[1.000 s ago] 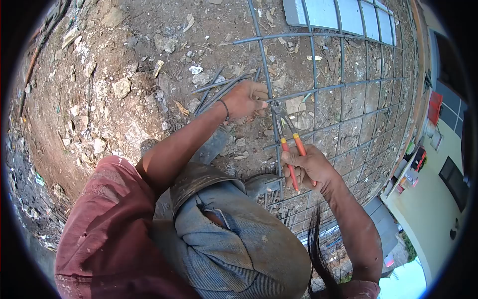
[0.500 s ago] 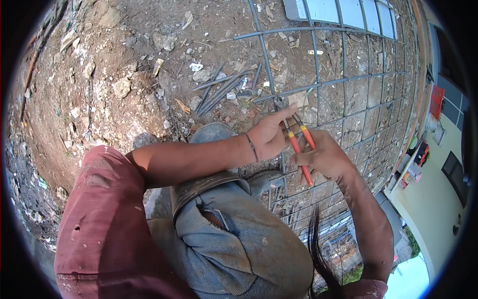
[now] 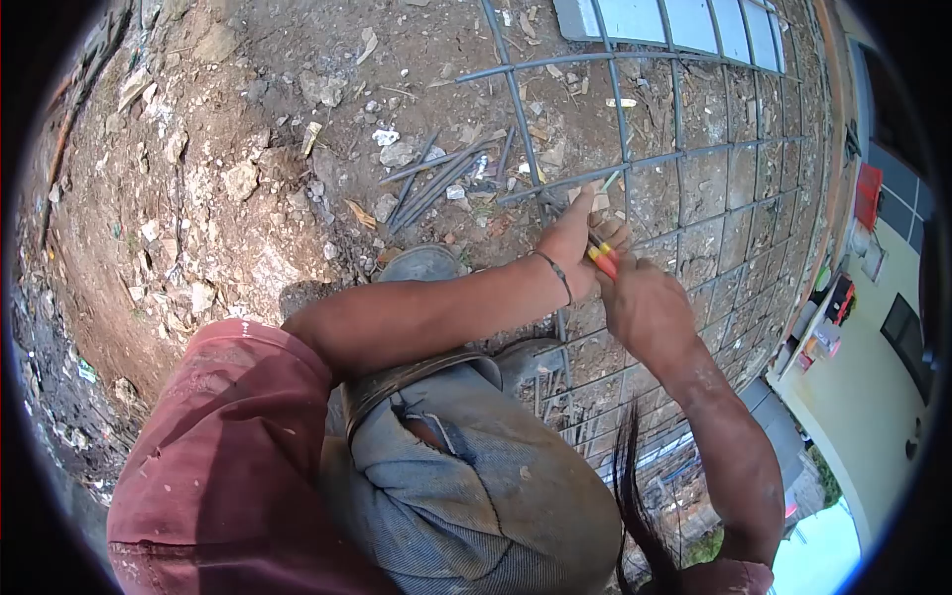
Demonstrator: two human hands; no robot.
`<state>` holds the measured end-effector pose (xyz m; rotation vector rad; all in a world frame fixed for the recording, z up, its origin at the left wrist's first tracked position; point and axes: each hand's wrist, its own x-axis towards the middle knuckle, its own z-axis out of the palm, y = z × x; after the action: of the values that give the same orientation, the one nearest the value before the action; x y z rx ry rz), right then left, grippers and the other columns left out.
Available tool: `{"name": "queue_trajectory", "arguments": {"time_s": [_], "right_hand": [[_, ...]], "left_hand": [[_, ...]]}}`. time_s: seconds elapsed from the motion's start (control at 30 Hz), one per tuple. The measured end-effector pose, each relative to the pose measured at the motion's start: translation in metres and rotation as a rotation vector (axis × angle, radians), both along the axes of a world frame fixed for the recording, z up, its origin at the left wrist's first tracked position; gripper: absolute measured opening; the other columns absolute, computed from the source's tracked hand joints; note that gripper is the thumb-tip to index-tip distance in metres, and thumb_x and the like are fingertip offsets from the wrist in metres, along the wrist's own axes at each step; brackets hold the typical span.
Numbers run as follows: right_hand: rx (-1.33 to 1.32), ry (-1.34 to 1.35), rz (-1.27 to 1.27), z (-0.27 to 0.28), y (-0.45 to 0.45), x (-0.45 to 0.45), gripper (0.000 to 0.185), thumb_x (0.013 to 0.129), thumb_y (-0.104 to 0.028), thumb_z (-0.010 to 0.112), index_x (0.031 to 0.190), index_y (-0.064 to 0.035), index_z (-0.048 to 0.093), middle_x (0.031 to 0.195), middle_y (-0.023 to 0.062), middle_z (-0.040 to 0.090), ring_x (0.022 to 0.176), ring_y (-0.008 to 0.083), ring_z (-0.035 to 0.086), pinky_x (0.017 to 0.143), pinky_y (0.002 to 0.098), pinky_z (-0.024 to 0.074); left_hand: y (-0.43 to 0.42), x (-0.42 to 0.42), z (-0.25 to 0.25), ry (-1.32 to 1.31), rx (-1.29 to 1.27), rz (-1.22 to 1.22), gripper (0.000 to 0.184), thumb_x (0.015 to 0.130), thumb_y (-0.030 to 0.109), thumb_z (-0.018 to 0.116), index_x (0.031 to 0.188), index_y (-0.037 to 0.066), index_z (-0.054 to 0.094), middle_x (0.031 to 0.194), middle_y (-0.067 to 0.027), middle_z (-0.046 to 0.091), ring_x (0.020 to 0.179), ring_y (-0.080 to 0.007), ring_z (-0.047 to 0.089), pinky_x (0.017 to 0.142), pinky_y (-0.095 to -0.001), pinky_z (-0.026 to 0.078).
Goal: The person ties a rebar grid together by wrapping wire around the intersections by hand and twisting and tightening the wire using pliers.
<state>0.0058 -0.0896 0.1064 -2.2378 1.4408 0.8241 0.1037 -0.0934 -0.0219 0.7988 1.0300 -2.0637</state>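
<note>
Pincers with red and yellow handles [image 3: 602,260] are in my right hand [image 3: 650,309], whose fingers are wrapped round the grips. Their jaws are mostly hidden behind my left hand [image 3: 572,243]. My left hand reaches to a crossing of the steel bar grid [image 3: 650,161], its fingers bent together beside the pincers and one fingertip near the bar. Whatever those fingers pinch is too small or hidden to make out. A thin pale green strip [image 3: 609,181] shows just past the fingertips.
Loose cut steel bars [image 3: 441,188] lie on stony ground left of the grid. My boot [image 3: 418,264] stands beside them. A pale blue-white panel [image 3: 684,25] lies under the far bars. A building wall [image 3: 843,397] is at the right.
My left hand has moved right and slightly up towards the bar crossing. My right hand has turned and closed over the pincers' handles, which now show only in part.
</note>
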Motion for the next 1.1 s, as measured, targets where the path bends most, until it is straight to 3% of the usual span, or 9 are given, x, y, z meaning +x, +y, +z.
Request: {"name": "queue_trajectory", "arguments": {"time_s": [0.1,0.23,0.3,0.4,0.57,0.67,0.83,0.93,1.1], "right_hand": [[0.775,-0.229,-1.165,0.011,-0.031,-0.007,0.044,0.105,-0.040,0.056,0.102,0.0028,0.065,0.074,0.0124,0.067,0.053,0.0191,0.065,0.042,0.0337,0.0497],[0.764,-0.419,-1.419,0.009,-0.015,-0.005,0.050,0.107,-0.045,0.054,0.095,0.0023,0.063,0.067,0.0112,0.065,0.044,0.0195,0.061,0.037,0.0322,0.0488],[0.723,-0.286,-1.031,0.016,-0.008,0.002,0.041,0.105,-0.037,0.057,0.104,0.0037,0.062,0.079,0.0125,0.067,0.056,0.0212,0.067,0.045,0.0358,0.0543],[-0.391,0.298,0.294,0.017,0.023,0.025,0.038,0.095,-0.023,0.062,0.120,0.0048,0.059,0.095,0.0106,0.061,0.072,0.0228,0.065,0.064,0.0371,0.0575],[-0.374,0.334,0.257,-0.014,0.021,0.005,0.031,0.095,-0.018,0.064,0.118,0.0024,0.061,0.086,0.0097,0.062,0.068,0.0231,0.063,0.058,0.0366,0.0541],[0.605,-0.105,-1.000,0.006,-0.024,0.004,0.015,0.093,-0.013,0.071,0.097,0.0002,0.066,0.072,0.0130,0.066,0.063,0.0216,0.070,0.046,0.0375,0.0521],[0.878,-0.356,-1.409,0.003,-0.015,-0.016,0.021,0.090,-0.015,0.075,0.096,0.0020,0.065,0.071,0.0112,0.066,0.060,0.0218,0.066,0.053,0.0381,0.0518],[0.023,0.072,-0.175,0.012,0.017,0.003,0.032,0.090,-0.021,0.071,0.110,-0.0004,0.057,0.075,0.0114,0.064,0.067,0.0286,0.067,0.064,0.0419,0.0526],[-0.484,0.247,0.218,-0.014,0.024,0.011,0.021,0.097,-0.020,0.058,0.108,-0.0028,0.057,0.078,0.0050,0.056,0.068,0.0275,0.065,0.068,0.0399,0.0541]], "left_hand": [[0.000,0.021,0.016,0.062,-0.114,-0.079,0.032,0.104,0.039,0.060,0.097,0.008,0.054,0.087,-0.0089,0.062,0.078,-0.0250,0.066,0.074,-0.0397,0.059],[-0.001,0.012,0.005,-0.005,-0.084,-0.206,0.029,0.101,0.035,0.065,0.099,0.008,0.056,0.086,-0.0073,0.060,0.079,-0.0255,0.068,0.071,-0.0373,0.059],[-0.003,0.011,0.013,-0.144,-0.045,-0.205,0.027,0.102,0.032,0.064,0.096,0.007,0.055,0.081,-0.0061,0.058,0.076,-0.0248,0.067,0.069,-0.0371,0.059],[-0.008,-0.004,0.001,-0.089,0.015,-0.133,0.028,0.104,0.032,0.058,0.093,0.007,0.055,0.074,-0.0051,0.056,0.071,-0.0228,0.064,0.069,-0.0386,0.059],[0.001,0.001,-0.022,0.154,-0.164,-0.087,0.035,0.105,0.040,0.058,0.103,0.005,0.060,0.083,-0.0087,0.065,0.074,-0.0242,0.065,0.073,-0.0419,0.059],[0.001,0.025,0.032,0.011,-0.046,-0.153,0.039,0.104,0.043,0.060,0.109,0.005,0.060,0.095,-0.0120,0.068,0.080,-0.0249,0.065,0.076,-0.0474,0.058],[0.010,0.008,-0.007,-0.008,-0.183,-0.388,0.036,0.103,0.040,0.062,0.109,0.005,0.057,0.092,-0.0116,0.064,0.080,-0.0252,0.063,0.076,-0.0495,0.056],[0.008,-0.007,-0.009,-0.058,-0.056,-0.316,0.033,0.104,0.037,0.061,0.102,0.005,0.057,0.088,-0.0096,0.061,0.078,-0.0240,0.061,0.073,-0.0447,0.056],[-0.004,-0.009,0.001,-0.126,-0.031,-0.258,0.033,0.105,0.036,0.061,0.100,0.004,0.058,0.084,-0.0092,0.058,0.073,-0.0247,0.059,0.071,-0.0384,0.055]]}}
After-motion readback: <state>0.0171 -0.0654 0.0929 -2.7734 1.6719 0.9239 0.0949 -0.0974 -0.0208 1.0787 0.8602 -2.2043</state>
